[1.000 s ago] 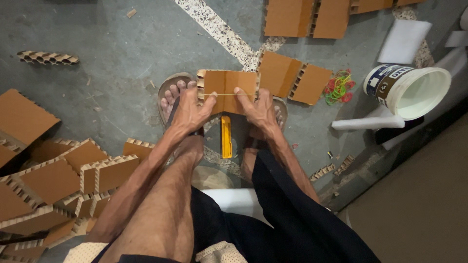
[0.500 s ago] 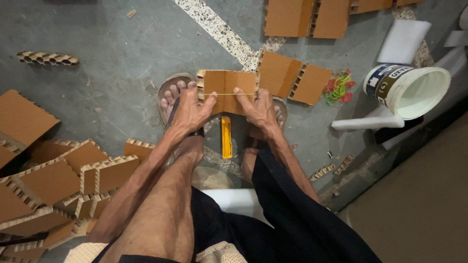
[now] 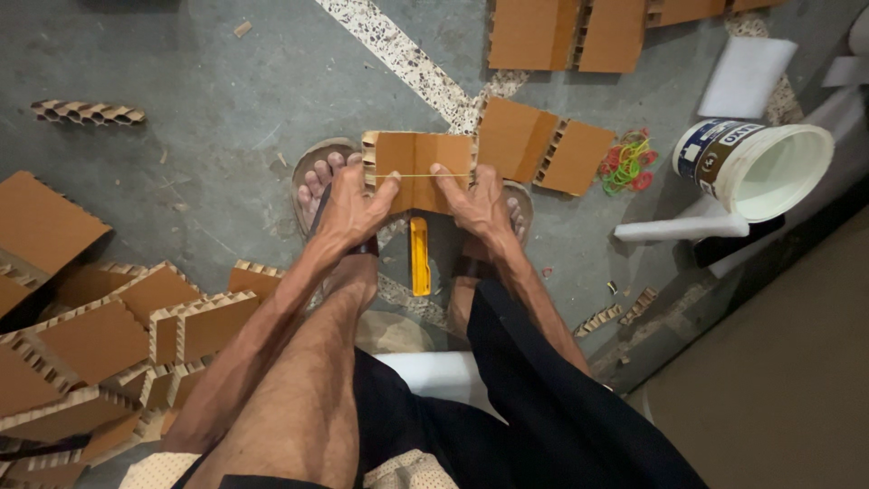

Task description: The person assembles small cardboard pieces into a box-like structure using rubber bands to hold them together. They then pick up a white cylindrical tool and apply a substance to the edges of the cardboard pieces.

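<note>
Both hands hold a small stack of brown honeycomb cardboard pieces above my feet. My left hand grips its left lower side, my right hand its right lower side. A thin yellowish rubber band runs across the stack between my thumbs. On the floor between my sandalled feet lies a yellow utility knife.
A heap of cardboard honeycomb blocks lies at the left. More cardboard pieces lie ahead right, next to a pile of coloured rubber bands and a tipped white bucket. White foam pieces lie at the far right.
</note>
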